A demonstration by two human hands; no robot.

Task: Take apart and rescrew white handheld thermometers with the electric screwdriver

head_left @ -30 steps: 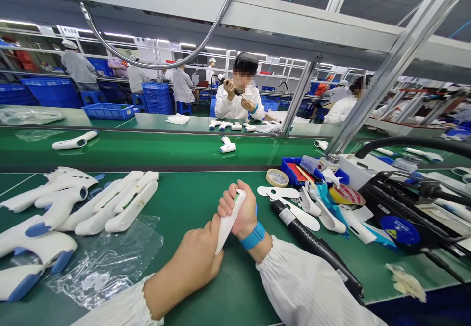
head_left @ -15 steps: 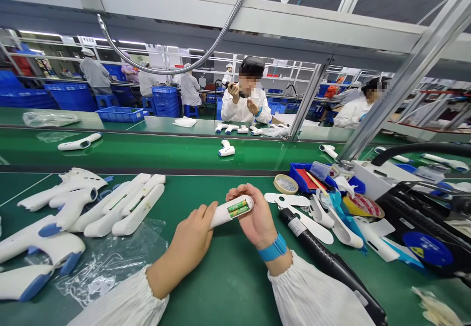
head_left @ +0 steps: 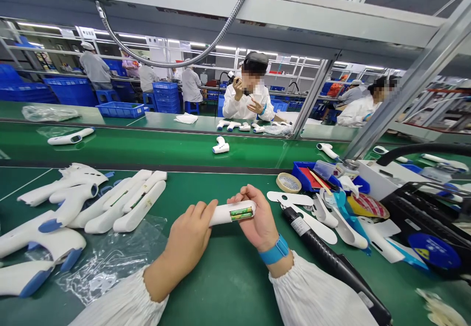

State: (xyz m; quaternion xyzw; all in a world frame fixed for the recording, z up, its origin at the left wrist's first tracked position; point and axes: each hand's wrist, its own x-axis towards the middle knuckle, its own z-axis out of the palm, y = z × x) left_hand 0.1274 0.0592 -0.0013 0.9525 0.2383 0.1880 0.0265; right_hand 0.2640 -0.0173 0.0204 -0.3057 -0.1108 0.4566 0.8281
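White plastic thermometer handle [head_left: 224, 214] lies crosswise at lower centre, gripped by both hands, with two green batteries [head_left: 241, 213] in its open compartment. The left hand's [head_left: 187, 235] fingers wrap the closed end; the right hand's [head_left: 259, 218] fingers curl around the battery end. Black electric screwdriver [head_left: 312, 240] lies just right.
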